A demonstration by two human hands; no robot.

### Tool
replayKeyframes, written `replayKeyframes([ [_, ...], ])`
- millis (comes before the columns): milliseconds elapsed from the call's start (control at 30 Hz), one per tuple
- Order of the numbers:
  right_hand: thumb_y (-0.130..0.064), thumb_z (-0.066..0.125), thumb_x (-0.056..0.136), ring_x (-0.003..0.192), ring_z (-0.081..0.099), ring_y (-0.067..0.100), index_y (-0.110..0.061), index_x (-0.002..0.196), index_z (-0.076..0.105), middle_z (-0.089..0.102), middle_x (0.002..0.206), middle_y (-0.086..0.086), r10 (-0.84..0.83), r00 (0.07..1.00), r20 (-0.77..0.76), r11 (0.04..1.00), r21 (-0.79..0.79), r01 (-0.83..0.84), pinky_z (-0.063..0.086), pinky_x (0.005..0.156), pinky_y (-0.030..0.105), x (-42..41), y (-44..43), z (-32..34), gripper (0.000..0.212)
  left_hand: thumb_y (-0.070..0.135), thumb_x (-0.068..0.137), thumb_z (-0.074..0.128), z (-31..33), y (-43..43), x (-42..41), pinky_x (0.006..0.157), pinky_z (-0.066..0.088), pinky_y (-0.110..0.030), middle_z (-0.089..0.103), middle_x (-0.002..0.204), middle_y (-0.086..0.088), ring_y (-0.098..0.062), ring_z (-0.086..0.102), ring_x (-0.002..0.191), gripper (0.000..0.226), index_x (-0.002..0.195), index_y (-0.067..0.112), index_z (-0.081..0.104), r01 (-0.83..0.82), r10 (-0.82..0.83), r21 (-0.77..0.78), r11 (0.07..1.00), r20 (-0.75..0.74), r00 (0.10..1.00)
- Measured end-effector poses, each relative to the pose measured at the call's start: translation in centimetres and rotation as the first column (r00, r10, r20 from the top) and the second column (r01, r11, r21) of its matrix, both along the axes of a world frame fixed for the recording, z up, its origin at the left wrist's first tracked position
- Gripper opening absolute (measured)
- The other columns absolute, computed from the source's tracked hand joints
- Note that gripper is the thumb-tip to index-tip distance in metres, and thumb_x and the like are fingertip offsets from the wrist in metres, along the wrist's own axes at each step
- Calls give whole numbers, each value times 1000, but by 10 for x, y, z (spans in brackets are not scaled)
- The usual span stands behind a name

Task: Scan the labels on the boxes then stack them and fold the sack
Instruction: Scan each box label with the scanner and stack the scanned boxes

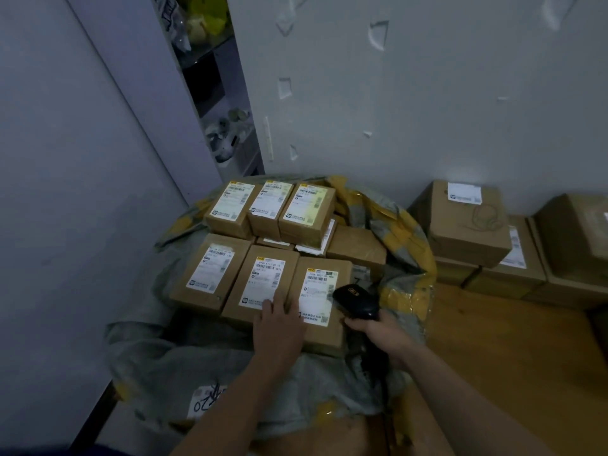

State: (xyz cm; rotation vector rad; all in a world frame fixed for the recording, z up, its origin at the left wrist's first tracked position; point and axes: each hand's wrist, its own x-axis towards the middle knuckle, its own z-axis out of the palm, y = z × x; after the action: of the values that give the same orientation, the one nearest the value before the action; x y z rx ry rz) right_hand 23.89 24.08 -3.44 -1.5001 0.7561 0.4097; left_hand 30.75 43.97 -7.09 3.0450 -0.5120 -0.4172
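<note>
Several small brown boxes with white labels lie in two rows on a grey and yellow sack (184,366) spread on the floor. My left hand (278,327) rests flat on the front middle box (260,284), fingers straight, reaching onto the front right box (324,327). My right hand (378,330) grips the handle of a black barcode scanner (357,299). The scanner's head hovers over the right edge of the front right box's label (316,297). The back row of boxes (269,205) sits higher, on other boxes.
A stack of larger cardboard boxes (470,225) stands against the wall at right on the wooden floor (513,350). A shelf unit (214,93) with small items fills the corner behind. A grey wall panel borders the left side.
</note>
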Motion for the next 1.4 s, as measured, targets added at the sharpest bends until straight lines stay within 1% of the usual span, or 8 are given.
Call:
replayKeyframes([
  [267,-16,71,93,91,71,31,-12,99,64,72,99,16,-210,975,70,962,-164,219,56,77,44,-51,-79,41,9,40,100,45,28,-41,3,109,37,-41,38,152,-8,-26,39,135,52,147,19,40,157,-163,-146,977,-31,986],
  [400,-13,71,91,90,68,28,-14,94,62,69,95,12,-266,951,158,898,-319,304,55,82,45,-89,-126,60,9,31,98,48,52,-96,-5,105,42,-40,48,140,-9,-28,46,128,40,134,13,53,256,-285,-313,915,-50,957],
  [700,-5,68,86,58,48,21,-8,71,53,47,61,6,-393,889,235,714,-531,456,38,58,30,-199,-259,84,21,40,107,35,82,-283,-89,114,34,-35,45,152,-11,-27,40,140,54,152,11,39,265,-389,-497,826,-163,907],
  [833,-11,70,85,65,58,29,-2,86,63,57,68,14,-433,867,247,714,-494,497,48,60,40,-249,-336,85,11,39,106,39,84,-373,-142,118,29,-35,38,157,-9,-26,33,146,55,155,12,34,232,-390,-530,816,-209,897],
  [967,-4,66,87,61,51,23,-8,78,56,51,64,11,-422,878,226,738,-477,478,42,56,32,-296,-398,91,14,33,104,45,79,-437,-187,116,30,-34,39,156,-11,-27,35,145,56,155,10,34,179,-326,-482,858,-241,914],
  [1067,-7,68,85,76,63,32,-6,91,64,65,79,19,-454,864,219,738,-451,502,52,65,42,-325,-435,93,7,32,102,50,75,-469,-216,114,33,-35,43,153,-13,-29,40,141,58,153,9,35,145,-295,-456,878,-277,915],
  [1167,-5,66,86,76,63,30,-6,90,65,66,82,20,-489,841,230,734,-413,540,49,67,37,-344,-458,99,5,33,100,53,73,-493,-238,112,37,-36,46,149,-13,-28,43,137,59,151,7,37,117,-261,-424,898,-299,918],
  [1400,-6,70,87,86,65,30,-21,89,62,67,91,13,-528,816,235,753,-315,578,58,90,57,-354,-483,108,18,35,98,60,67,-529,-267,102,46,-36,55,135,-10,-26,53,123,52,139,8,46,64,-209,-368,928,-368,906],
])
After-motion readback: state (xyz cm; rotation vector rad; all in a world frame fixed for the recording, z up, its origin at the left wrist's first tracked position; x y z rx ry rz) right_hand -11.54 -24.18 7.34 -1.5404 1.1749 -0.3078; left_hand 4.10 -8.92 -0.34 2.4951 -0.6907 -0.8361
